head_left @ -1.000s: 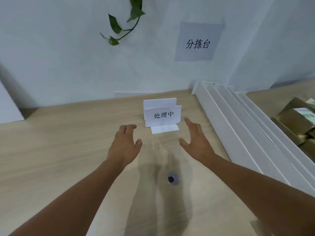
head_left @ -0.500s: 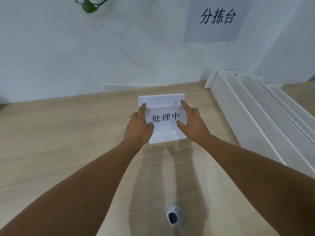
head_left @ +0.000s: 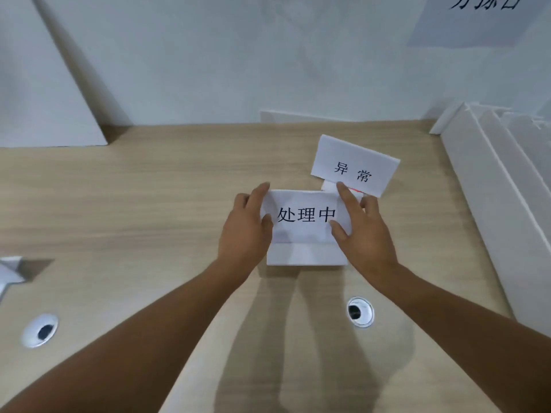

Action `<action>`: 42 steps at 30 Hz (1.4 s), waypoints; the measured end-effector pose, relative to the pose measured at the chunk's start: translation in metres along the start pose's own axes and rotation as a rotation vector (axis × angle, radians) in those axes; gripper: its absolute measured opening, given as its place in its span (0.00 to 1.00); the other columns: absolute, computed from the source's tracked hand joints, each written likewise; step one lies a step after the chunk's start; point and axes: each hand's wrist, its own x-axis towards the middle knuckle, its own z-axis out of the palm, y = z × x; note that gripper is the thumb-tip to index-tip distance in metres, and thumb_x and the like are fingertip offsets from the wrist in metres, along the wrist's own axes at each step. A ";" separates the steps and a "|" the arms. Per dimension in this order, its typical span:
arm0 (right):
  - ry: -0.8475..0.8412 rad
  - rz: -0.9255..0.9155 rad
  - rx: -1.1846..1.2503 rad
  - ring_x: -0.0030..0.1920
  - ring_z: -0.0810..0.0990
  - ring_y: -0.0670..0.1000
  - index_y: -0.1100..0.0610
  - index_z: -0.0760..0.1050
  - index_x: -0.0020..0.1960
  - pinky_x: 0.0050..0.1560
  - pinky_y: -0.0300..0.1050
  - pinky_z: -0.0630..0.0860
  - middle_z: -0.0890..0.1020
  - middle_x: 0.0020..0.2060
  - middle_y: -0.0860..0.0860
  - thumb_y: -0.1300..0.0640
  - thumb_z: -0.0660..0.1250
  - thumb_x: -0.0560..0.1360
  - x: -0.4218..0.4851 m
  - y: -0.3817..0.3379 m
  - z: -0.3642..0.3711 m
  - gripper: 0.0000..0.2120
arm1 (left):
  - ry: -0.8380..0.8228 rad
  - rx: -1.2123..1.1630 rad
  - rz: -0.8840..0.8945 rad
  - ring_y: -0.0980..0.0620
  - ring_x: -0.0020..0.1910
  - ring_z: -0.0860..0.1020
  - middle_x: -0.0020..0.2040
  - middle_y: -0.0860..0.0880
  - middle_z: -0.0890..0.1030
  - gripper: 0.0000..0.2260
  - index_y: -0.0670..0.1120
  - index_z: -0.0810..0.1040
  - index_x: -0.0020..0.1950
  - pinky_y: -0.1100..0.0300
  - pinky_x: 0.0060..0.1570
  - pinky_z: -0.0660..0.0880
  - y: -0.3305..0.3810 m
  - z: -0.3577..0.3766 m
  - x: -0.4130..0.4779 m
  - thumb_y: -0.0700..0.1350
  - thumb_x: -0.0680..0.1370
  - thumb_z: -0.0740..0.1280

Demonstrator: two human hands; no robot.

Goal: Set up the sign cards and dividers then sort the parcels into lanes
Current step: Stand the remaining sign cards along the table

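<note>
Head camera, close, facing down-forward at table [head_left: 119,222] (single view).

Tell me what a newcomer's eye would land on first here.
The left hand and right hand pinch the white 处理中 card at the middle of the table. Just behind it, to the right, stands the 异常 card, turned askew. White dividers lie stacked along the right side.

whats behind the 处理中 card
A second sign card, the 异常 card, stands behind it to the right, turned at an angle. Its foot is mostly covered by the 处理中 card and the right hand.
</note>
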 end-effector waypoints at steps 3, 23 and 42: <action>-0.069 -0.045 0.060 0.49 0.75 0.53 0.42 0.58 0.81 0.44 0.49 0.77 0.64 0.57 0.48 0.53 0.67 0.80 -0.007 -0.061 0.035 0.33 | 0.049 -0.007 -0.088 0.58 0.44 0.73 0.60 0.55 0.67 0.29 0.58 0.62 0.79 0.65 0.39 0.68 -0.047 -0.048 -0.024 0.39 0.81 0.64; -0.181 -0.057 -0.014 0.48 0.77 0.58 0.48 0.61 0.81 0.45 0.49 0.77 0.67 0.61 0.56 0.59 0.66 0.81 -0.049 -0.183 0.129 0.31 | -0.040 -0.060 -0.184 0.44 0.62 0.74 0.71 0.45 0.66 0.36 0.61 0.54 0.81 0.54 0.54 0.74 -0.172 -0.135 -0.065 0.41 0.80 0.68; -0.056 0.279 0.029 0.64 0.73 0.64 0.43 0.45 0.83 0.65 0.56 0.74 0.62 0.69 0.60 0.51 0.69 0.78 0.077 0.075 -0.071 0.43 | -0.113 -0.089 -0.060 0.40 0.79 0.55 0.80 0.44 0.55 0.39 0.54 0.57 0.82 0.46 0.75 0.60 0.074 0.061 0.091 0.50 0.75 0.74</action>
